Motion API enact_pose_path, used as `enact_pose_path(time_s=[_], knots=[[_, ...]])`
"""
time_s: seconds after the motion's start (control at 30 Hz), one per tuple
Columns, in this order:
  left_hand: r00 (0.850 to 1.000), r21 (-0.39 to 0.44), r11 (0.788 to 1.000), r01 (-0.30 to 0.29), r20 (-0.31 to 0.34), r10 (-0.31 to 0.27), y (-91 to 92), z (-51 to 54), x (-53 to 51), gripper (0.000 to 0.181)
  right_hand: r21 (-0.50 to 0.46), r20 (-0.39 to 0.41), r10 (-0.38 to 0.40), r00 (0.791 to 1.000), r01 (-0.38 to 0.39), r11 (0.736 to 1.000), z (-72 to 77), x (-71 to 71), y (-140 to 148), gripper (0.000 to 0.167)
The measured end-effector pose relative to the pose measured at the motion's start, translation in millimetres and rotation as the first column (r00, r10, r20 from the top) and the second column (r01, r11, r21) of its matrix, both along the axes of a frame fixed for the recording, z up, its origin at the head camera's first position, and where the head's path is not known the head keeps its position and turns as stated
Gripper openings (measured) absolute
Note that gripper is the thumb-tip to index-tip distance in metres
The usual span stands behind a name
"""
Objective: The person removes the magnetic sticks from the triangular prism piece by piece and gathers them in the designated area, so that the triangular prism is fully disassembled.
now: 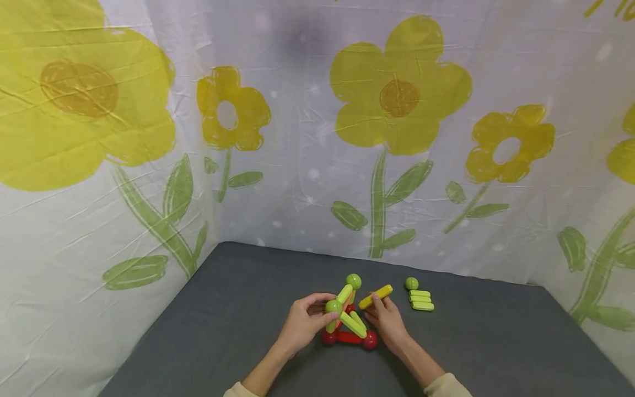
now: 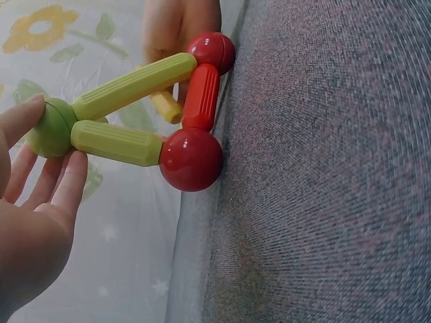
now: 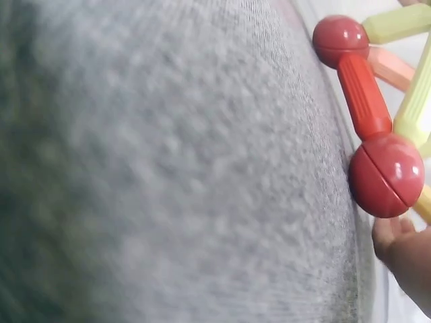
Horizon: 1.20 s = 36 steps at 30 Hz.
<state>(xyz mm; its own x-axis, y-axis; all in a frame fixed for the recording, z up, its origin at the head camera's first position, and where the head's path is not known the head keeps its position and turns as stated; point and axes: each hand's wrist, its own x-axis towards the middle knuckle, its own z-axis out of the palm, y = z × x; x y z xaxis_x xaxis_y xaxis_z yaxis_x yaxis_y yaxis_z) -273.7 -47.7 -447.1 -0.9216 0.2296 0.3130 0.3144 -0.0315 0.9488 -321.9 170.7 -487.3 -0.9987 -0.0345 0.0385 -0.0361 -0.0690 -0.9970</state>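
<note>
My left hand (image 1: 304, 324) pinched the green ball (image 1: 334, 307) atop the frame (image 1: 353, 325), my right hand (image 1: 389, 325) a yellow stick (image 1: 376, 296). Frame stood between them; spare sticks (image 1: 420, 299) and spare ball (image 1: 412, 283) sat nearer the table's (image 1: 223, 314) far edge.

Toy frame (image 1: 353, 325), head view: assembled. Glossy red ball (image 1: 370, 340) at five o'clock, second red ball (image 1: 329, 337) at seven, red rod (image 1: 349, 337) joining them. Green ball (image 1: 334, 307) at ten o'clock, ribbed light-green rods (image 2: 135, 86) running from it down to both. Second green ball (image 1: 353, 281) at twelve. Yellow rod (image 1: 376, 297): held unattached just beside the frame at two o'clock
</note>
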Motion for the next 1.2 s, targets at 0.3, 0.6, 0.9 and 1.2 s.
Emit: enact_pose_path(time_s=[0.3,0.6,0.9,1.2], knots=[[1.000,-0.002,1.000,0.000,0.002,0.000,-0.9,-0.9,-1.1,0.036,-0.095,0.008,-0.151,0.989,0.151,0.984,3.3,-0.4,6.8,0.042],[1.000,-0.007,1.000,0.002,0.000,-0.002,-1.1,-0.1,-1.9,0.036,-0.128,0.022,-0.186,0.982,0.187,0.974,5.8,2.7,20.6,0.039],[1.000,-0.016,1.000,0.000,-0.007,0.000,-0.5,-0.9,-2.5,0.036,-0.194,0.096,-0.208,0.973,0.224,0.955,11.9,7.4,46.1,0.040],[1.000,-0.014,1.000,-0.009,0.008,0.009,-0.2,-2.5,-4.2,0.036,-0.205,0.103,-0.263,0.959,0.280,0.938,17.4,12.3,67.8,0.053]])
